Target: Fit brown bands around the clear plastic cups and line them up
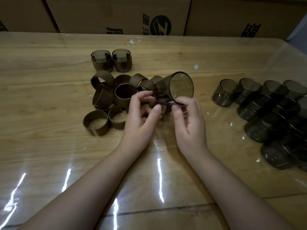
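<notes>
Fitting, item in progress: clear cup (181,85), tilted, held above table (49,97) between both hands. Grip: left hand (141,118) pinches brown band (160,87) wrapped round cup's wall; right hand (189,123) pinches its near edge. Recommended: seat band square, ends meeting, before joining two banded cups (122,63).

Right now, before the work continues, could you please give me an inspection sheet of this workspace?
Surface: wooden table under a clear glossy sheet.
Job's things: two banded cups upright at the far side; loose bands piled in the middle; bare cups grouped at the right; one held cup, tilted, with a brown band partly around it.
Clutter: small white scraps near the far edge.
Hands: left hand pinches the brown band; right hand holds the held cup.
Cables: nothing seen.
Surroundings: cardboard boxes behind the table.
</notes>
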A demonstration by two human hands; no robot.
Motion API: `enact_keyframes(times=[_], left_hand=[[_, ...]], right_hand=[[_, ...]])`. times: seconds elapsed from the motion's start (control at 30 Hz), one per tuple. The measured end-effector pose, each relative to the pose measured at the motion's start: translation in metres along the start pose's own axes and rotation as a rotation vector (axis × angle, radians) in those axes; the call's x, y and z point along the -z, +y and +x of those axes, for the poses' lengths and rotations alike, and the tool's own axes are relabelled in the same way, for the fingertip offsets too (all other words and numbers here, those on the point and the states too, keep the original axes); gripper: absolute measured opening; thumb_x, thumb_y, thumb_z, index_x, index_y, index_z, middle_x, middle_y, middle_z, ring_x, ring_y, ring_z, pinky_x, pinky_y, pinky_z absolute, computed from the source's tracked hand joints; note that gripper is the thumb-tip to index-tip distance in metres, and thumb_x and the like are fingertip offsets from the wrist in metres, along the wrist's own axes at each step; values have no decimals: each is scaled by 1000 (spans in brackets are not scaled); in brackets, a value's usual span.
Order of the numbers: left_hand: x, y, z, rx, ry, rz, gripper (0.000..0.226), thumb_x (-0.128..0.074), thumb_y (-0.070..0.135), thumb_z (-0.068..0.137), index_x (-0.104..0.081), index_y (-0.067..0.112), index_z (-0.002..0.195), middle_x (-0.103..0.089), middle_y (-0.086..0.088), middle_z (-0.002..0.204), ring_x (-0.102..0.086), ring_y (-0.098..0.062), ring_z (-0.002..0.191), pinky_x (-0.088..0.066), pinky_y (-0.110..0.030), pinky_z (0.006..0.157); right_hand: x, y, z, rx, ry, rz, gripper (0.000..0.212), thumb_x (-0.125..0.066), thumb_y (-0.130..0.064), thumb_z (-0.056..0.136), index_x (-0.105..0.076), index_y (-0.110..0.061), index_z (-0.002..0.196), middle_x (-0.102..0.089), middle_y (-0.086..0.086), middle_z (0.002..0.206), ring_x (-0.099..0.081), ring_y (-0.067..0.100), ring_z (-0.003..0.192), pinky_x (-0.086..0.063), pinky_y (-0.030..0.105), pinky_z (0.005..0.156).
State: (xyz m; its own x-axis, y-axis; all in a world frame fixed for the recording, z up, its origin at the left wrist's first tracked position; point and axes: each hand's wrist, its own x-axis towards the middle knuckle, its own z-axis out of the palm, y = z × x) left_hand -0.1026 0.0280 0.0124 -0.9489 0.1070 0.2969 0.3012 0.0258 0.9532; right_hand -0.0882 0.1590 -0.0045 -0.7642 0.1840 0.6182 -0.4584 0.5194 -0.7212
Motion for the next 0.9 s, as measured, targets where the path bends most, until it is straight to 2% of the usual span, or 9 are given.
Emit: enact_keyframes(times=[0.13, 0.2, 0.33, 0.43, 0.53, 0.63, 0.73, 0.83, 0.9], left_hand=[[0, -5, 6, 84, -62, -138, 64, -58, 35, 83, -34, 20, 139, -51, 3, 125, -68, -14, 90, -53, -21, 54], [0, -8, 6, 82, -114, -167, 74, -60, 43, 77, -34, 17, 142, -53, -5, 129, -67, -23, 93, -53, -24, 56], [0, -10, 4, 30, -126, -163, 64, -62, 41, 75, -39, 26, 133, -58, -7, 119, -67, -29, 86, -52, -25, 54], [0, -10, 4, -1, -98, -139, 65, -63, 39, 75, -38, 25, 133, -60, -1, 107, -62, -19, 68, -49, -21, 54], [1, -9, 4, 15, -72, -173, 51, -60, 41, 74, -45, 24, 119, -65, 6, 77, -57, -5, 52, -45, -17, 48], [1, -7, 5, 84, -55, -199, 51, -56, 47, 71, -48, 20, 114, -65, 1, 67, -55, -9, 43, -43, -19, 43], [1, -5, 6, 99, -54, -192, 47, -60, 40, 75, -48, 18, 115, -65, -2, 71, -56, -10, 42, -42, -18, 43], [1, -5, 3, 61, -32, -178, 51, -60, 32, 80, -43, 11, 123, -64, -2, 84, -57, -8, 46, -43, -16, 45], [1, -4, 1, 32, -15, -160, 59, -62, 35, 78, -39, 14, 128, -61, -3, 95, -58, -7, 53, -45, -15, 48]], right_hand=[[0, 3, 4, -68, -20, 242, 11, -44, -34, 96, -50, -39, 104, -57, 10, 105, -62, 26, 92, -55, 39, 69], [1, 1, 5, -84, -55, 314, 11, -44, -36, 96, -52, -42, 102, -64, 0, 97, -65, 21, 84, -54, 32, 64], [2, 2, 6, -148, -106, 354, 13, -44, -42, 94, -54, -49, 93, -62, -9, 76, -59, 17, 63, -47, 29, 55], [3, 4, 5, -149, -119, 372, 10, -45, -40, 93, -54, -42, 94, -62, -10, 74, -58, 5, 64, -45, 18, 60], [2, 4, 4, -145, -120, 348, 16, -45, -39, 92, -51, -35, 107, -63, -17, 89, -58, 2, 72, -45, 18, 63], [3, 2, 6, -96, -127, 263, 30, -44, -35, 93, -49, -31, 123, -53, -10, 116, -56, -1, 100, -48, 17, 78], [4, 0, 7, -99, -173, 222, 38, -42, -34, 95, -47, -24, 131, -54, -8, 128, -49, -2, 121, -38, 7, 92], [5, 0, 7, -125, -192, 188, 37, -40, -36, 95, -48, -31, 131, -56, -17, 127, -50, 5, 124, -37, 14, 99], [5, 1, 7, -163, -195, 205, 40, -42, -35, 96, -52, -25, 133, -61, -8, 125, -54, 7, 121, -41, 16, 96]])
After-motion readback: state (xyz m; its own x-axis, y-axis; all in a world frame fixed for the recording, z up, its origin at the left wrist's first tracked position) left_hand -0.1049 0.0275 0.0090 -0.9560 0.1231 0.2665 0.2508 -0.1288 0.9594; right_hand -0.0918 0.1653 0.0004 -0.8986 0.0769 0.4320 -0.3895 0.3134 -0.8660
